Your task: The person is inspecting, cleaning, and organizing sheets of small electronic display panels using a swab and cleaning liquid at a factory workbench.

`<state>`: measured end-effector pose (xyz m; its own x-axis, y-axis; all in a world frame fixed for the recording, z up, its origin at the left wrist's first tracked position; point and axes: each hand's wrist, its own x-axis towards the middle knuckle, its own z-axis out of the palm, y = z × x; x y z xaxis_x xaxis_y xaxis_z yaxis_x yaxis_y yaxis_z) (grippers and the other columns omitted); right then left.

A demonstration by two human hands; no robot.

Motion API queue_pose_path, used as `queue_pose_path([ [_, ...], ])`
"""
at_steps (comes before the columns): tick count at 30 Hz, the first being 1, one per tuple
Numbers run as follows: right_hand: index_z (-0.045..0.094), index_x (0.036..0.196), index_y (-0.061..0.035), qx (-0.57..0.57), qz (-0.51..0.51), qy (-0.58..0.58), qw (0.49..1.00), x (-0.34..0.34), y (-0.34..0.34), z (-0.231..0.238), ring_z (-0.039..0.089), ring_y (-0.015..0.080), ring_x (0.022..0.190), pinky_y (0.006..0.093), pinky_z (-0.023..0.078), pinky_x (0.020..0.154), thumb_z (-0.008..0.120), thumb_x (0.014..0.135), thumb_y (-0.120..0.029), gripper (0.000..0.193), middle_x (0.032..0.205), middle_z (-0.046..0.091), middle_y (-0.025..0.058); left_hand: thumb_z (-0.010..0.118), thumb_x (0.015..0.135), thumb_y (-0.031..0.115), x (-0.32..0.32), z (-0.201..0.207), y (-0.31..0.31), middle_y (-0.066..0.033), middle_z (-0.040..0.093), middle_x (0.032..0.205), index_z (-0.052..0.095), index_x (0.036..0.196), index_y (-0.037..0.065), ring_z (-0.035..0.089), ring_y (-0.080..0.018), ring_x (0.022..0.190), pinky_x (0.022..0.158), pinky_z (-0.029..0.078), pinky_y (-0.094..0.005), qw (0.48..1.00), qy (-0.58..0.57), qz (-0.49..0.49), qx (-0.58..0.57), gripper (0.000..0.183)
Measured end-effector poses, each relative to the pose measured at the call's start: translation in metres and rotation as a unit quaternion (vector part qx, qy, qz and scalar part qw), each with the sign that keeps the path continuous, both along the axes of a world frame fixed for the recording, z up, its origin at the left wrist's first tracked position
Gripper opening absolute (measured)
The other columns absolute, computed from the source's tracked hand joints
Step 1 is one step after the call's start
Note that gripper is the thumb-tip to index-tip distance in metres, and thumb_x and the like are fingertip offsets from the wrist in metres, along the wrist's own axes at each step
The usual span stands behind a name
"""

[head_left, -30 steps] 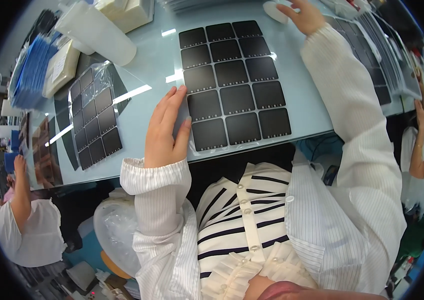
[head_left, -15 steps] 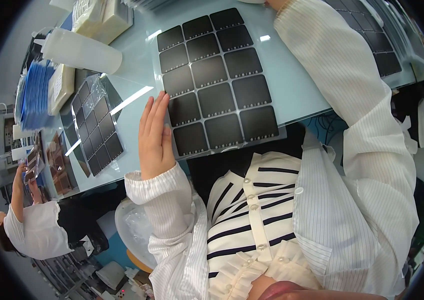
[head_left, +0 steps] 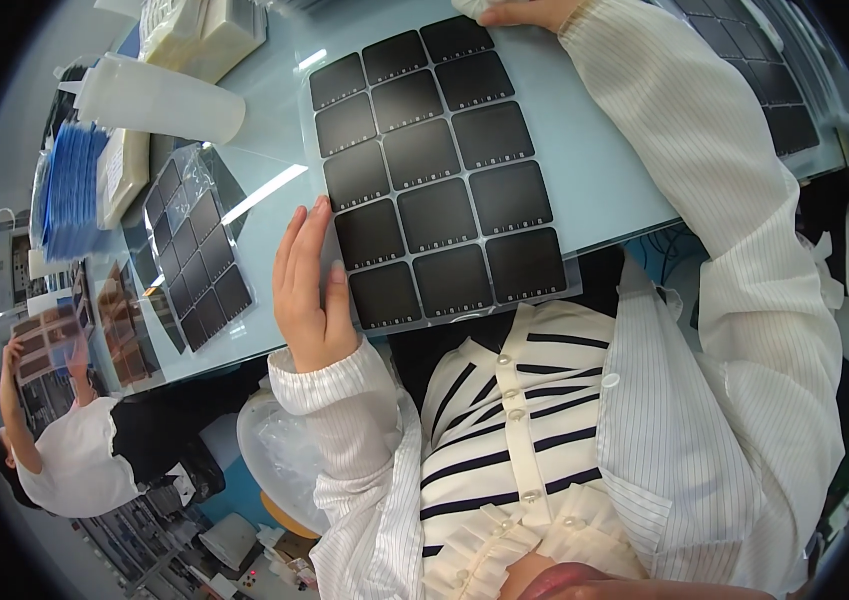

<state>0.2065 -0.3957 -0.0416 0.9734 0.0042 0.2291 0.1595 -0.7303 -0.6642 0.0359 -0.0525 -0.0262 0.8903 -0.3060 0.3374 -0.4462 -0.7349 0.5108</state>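
Note:
A sheet of dark rounded rectangles in a grid, on a clear backing, lies before me with its near end at the table's front edge. Along its left edge rests my left hand, fingers stretched out and pointing away from me, the thumb by the sheet's side. My right hand is at the sheet's far right corner, partly cut off by the top of the picture. Its fingers press on a white wad that looks like a wiping cloth, touching the far corner.
To the left lies a second dark-panelled sheet; beyond it are a translucent squeeze bottle, a blue stack and pale blocks. More dark sheets lie far right. A co-worker at the left holds up a brownish panelled sheet.
My right hand and the white wad have come further into view at the sheet's far right corner. My left hand stays by the left edge. The co-worker's sheet has turned.

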Motion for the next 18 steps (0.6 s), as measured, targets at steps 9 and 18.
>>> queue_pose_path([
  [9,0.07,0.092,-0.0086,0.122,0.137,0.013,0.983,-0.091,0.039,0.032,0.059,0.0142,0.06,0.0296,0.047,0.055,0.077,0.068,-0.026,0.031,0.076,0.064,0.0068,0.044,0.069,-0.007,0.005,-0.004,0.0,-0.0119,0.06,0.117,0.057,0.117,0.002,0.049,-0.0348,0.117,0.097,0.04,-0.0393,0.998,-0.058,-0.009,-0.018,0.051],
  [18,0.063,0.086,-0.004,-0.045,0.237,-0.168,0.956,-0.191,0.066,0.028,0.058,0.0186,0.057,0.0257,0.047,0.052,0.069,0.065,-0.002,0.022,0.082,0.058,0.0065,0.045,0.07,-0.006,0.007,-0.009,0.0,-0.011,0.06,0.116,0.058,0.117,0.004,0.049,-0.0333,0.117,0.097,0.04,-0.0392,0.997,-0.079,-0.016,-0.009,0.05],
])
